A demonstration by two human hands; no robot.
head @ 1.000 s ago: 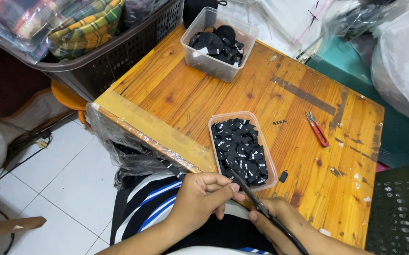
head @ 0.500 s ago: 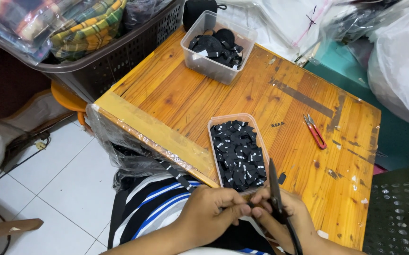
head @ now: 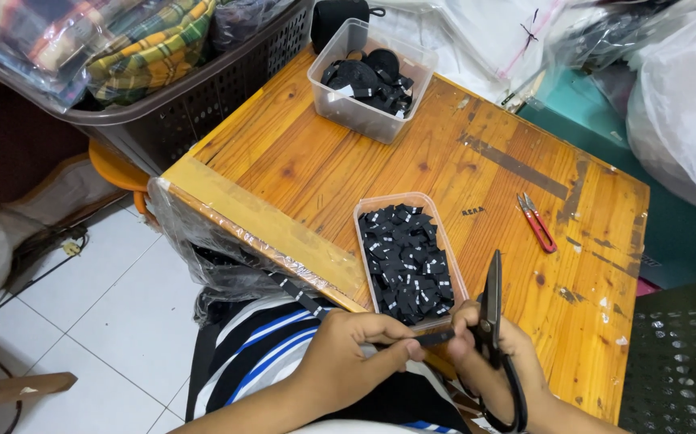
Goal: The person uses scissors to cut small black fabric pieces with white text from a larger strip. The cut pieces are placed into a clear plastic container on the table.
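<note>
My left hand (head: 348, 362) pinches a thin black strip (head: 435, 338) at the near edge of the wooden table (head: 380, 169). My right hand (head: 493, 362) grips black scissors (head: 494, 321), blades pointing up and away, and its fingers also touch the strip's other end. Just beyond both hands stands a clear plastic tub (head: 364, 210) full of small cut black pieces with white marks. A second clear tub (head: 328, 88) holding black rolled material sits at the table's far side.
Small red snips (head: 536, 221) lie on the table's right part. A dark basket (head: 195, 96) with folded checked cloth stands at the left. A clear plastic bag (head: 203, 241) hangs off the table's near-left edge. White plastic bags (head: 677, 104) crowd the right. White tiled floor (head: 107, 321) lies below left.
The scissors swung from lying low and slanted to nearly upright over the table's edge. My hands came together on the black strip, close by the tub.
</note>
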